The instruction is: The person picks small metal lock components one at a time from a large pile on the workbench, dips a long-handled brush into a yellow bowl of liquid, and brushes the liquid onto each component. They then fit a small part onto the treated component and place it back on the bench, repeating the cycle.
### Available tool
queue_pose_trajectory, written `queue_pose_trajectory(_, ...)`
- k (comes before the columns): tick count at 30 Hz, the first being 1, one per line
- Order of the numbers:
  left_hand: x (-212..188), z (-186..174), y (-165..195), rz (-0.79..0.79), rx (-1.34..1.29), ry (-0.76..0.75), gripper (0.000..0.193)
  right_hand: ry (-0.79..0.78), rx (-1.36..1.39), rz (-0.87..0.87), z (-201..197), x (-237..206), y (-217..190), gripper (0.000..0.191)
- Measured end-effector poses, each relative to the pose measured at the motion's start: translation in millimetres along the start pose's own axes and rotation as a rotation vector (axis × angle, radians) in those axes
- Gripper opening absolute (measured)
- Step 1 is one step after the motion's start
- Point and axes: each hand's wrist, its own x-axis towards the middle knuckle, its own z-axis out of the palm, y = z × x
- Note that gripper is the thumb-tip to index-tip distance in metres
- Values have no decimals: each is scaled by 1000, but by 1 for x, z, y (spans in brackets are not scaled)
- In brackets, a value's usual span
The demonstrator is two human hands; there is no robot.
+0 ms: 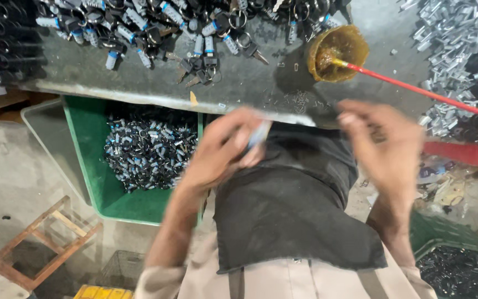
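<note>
Head view: the left hand point(222, 149), mid-frame, is clamped on a small pale-blue cylinder point(260, 133), blurred. The right hand point(385, 147), right of centre, hangs loosely curled and empty. Steadying the cylinder over the worktop point(139, 83) edge would likely help.

Green bin point(92, 182) of dark parts below-left of the hands, amber grease bowl point(338, 52) and red-handled brush point(410, 87) above.

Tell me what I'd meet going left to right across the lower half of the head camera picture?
Small wooden stool → green plastic bin of small black and silver parts → left hand, closed on a small pale blurred piece → dark cloth apron → right hand, fingers loosely open → dark green crate of black parts.
</note>
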Motion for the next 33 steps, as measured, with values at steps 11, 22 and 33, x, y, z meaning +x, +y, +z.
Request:
queue_pose_trajectory(11,27,-34,14,278,1922,872,33,-54,-417,-350,102,27,-14,31)
queue_pose_trajectory(22,46,-50,7,651,1839,999,17,-113,-541,-521,108,20,-3,36)
queue_pose_trajectory(33,10,16,-31,79,-202,274,25,59,605,-240,79,1,-4,22)
